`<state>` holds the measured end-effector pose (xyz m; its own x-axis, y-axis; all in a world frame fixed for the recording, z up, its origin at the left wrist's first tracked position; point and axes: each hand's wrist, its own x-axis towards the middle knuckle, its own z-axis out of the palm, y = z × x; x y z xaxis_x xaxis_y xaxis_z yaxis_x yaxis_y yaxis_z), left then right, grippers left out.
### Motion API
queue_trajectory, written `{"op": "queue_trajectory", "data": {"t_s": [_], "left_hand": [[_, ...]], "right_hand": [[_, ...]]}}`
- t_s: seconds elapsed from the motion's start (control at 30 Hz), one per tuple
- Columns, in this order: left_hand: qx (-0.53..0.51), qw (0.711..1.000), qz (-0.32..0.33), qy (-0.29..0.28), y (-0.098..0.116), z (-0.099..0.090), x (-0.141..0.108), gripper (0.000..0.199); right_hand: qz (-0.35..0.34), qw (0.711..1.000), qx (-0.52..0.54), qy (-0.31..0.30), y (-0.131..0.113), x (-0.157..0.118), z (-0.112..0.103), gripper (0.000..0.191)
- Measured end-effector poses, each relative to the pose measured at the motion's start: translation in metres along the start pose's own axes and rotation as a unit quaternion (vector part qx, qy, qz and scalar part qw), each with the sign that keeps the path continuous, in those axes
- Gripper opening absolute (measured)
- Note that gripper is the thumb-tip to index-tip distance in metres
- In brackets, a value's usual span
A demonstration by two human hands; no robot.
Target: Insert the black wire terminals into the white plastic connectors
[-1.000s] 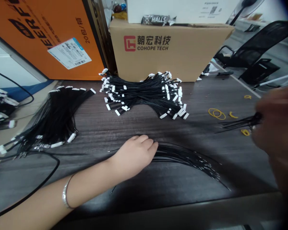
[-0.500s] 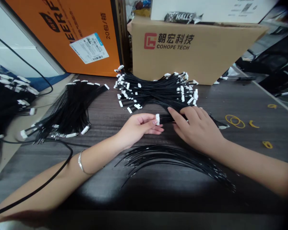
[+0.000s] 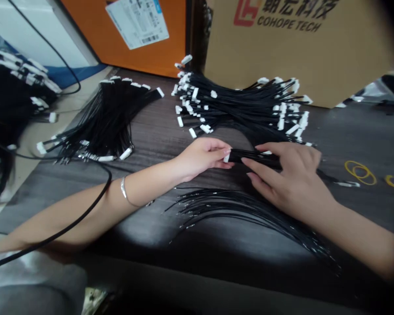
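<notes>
My left hand (image 3: 206, 158) pinches a white connector (image 3: 227, 155) between thumb and fingers. Black wires (image 3: 244, 155) run from that connector to the right. Over these wires is my right hand (image 3: 290, 177), its thumb and fingers apart; the fingertips are at the wires, and whether they press on them I cannot tell. Below both hands lies a curved bundle of loose black wires (image 3: 243, 205) with small metal ends. Beyond the hands sits a big pile of black cables (image 3: 236, 103) with white connectors at both ends.
Another fan of cables (image 3: 108, 118) lies on the table (image 3: 151, 127) at left, with more cables (image 3: 6, 100) at the far left. Yellow rubber bands (image 3: 360, 172) rest at right. An orange box (image 3: 124, 57) and a cardboard box (image 3: 282, 61) stand behind. A black cord (image 3: 82, 216) crosses my left forearm.
The camera view has tilted down and come closer. My right hand has opened wider over the wires, its fingers spreading apart. My left hand keeps its pinch on the connector.
</notes>
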<state>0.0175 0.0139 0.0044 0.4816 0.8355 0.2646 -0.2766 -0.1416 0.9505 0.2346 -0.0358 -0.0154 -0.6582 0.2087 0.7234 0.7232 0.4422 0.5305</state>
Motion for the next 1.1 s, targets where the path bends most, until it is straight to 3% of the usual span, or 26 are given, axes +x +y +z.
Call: {"op": "queue_trajectory", "data": {"t_s": [0.13,0.23,0.37,0.63,1.1], "left_hand": [[-0.028,1.0,-0.005,-0.01,0.001,-0.003,0.003,0.015],[-0.038,0.999,-0.018,-0.025,0.003,-0.005,0.004,0.015],[-0.048,0.998,-0.013,-0.034,0.004,-0.005,0.004,0.014],[-0.043,0.996,-0.02,-0.069,0.005,-0.007,0.003,0.016],[-0.053,0.995,-0.018,-0.08,0.004,-0.009,0.006,0.015]], "right_hand": [[0.012,0.988,0.152,-0.03,-0.016,0.011,-0.014,0.023],[-0.03,0.953,0.276,-0.124,-0.039,0.023,-0.018,0.016],[-0.046,0.921,0.318,-0.22,-0.061,0.035,-0.01,0.021],[-0.017,0.899,0.353,-0.26,-0.068,0.035,0.0,0.02],[0.003,0.9,0.336,-0.277,-0.073,0.042,0.001,0.013]]}}
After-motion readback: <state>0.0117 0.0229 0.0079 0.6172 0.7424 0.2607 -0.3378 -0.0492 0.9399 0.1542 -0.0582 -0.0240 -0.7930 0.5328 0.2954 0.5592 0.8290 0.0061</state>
